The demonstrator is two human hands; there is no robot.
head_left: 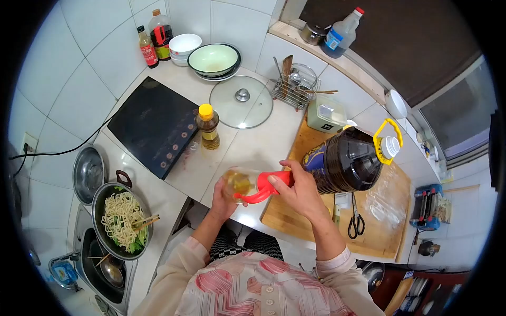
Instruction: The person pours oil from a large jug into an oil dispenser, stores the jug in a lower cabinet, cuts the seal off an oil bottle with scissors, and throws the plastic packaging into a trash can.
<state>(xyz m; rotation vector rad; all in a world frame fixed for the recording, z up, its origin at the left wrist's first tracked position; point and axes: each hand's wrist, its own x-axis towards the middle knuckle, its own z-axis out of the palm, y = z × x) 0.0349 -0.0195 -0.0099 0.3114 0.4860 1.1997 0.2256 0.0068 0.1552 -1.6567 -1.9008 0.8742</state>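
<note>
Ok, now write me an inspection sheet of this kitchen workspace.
Surface: pale tiled counter, with a black hob and a wooden cutting board on it.
Job's things: clear container with a red top, held tilted; something yellowish shows inside.
Clutter: scissors and clear film on the board; yellow-capped bottle beside the hob; glass lid lying behind it.
Left hand: around the container's clear body.
Right hand: gripping the red top.
Cables: black cable runs from the hob toward the wall socket; at the hands, nothing seen.
Surroundings: sink and pan of noodles at left; tiled wall behind.
</note>
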